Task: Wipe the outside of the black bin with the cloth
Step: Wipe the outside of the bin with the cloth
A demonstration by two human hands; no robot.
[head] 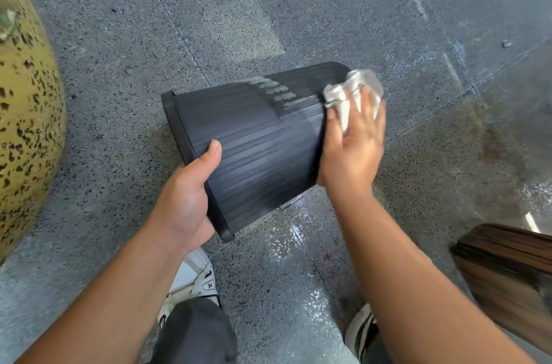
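A black ribbed bin (pixel 257 136) is held on its side above the floor, rim toward the left, base toward the upper right. My left hand (pixel 188 202) grips the rim at its lower edge, thumb lying on the outer wall. My right hand (pixel 352 148) presses a crumpled white cloth (pixel 349 92) flat against the bin's outer wall near the base. A pale streaky patch (pixel 283 95) shows on the wall just left of the cloth.
Grey speckled stone floor (pixel 268 5) lies all around, with wet shiny patches (pixel 298 232) near my feet. A yellow spotted rounded object (pixel 27 124) stands at the left edge. A dark wooden surface (pixel 507 274) juts in at the lower right. My shoes (pixel 197 280) are below the bin.
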